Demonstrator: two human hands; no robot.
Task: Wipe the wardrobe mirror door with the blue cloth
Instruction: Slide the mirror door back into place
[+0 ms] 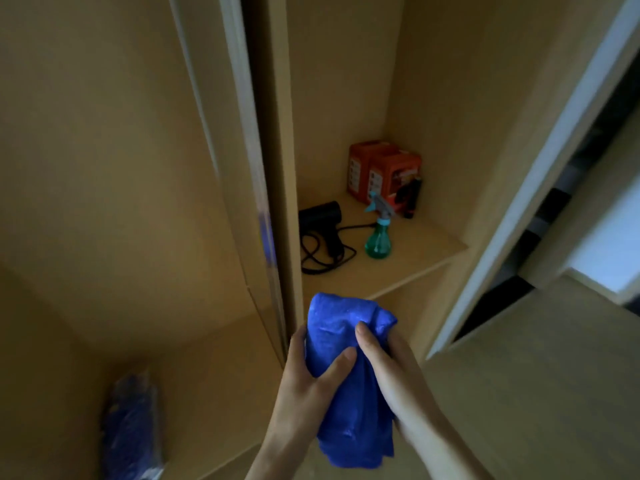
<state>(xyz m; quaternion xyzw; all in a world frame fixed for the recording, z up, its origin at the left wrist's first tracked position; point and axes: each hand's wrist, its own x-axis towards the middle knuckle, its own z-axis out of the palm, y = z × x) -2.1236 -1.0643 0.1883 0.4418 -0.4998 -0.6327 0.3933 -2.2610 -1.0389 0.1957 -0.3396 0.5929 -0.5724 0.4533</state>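
Our left hand (304,379) and right hand (394,375) grip the bunched blue cloth (343,320) at six o'clock; we should fold it flat before wiping the mirror door (121,168) at nine o'clock.

I can read no word or number here. The two orange boxes (382,168) at the back of the shelf (419,244) in front of me carry the only print in view. There are pale panels with rows of small dark marks down their sides, and darker printing on the face of the nearer box. All of it is too small and blurred for me to make out a letter, a brand or a figure.
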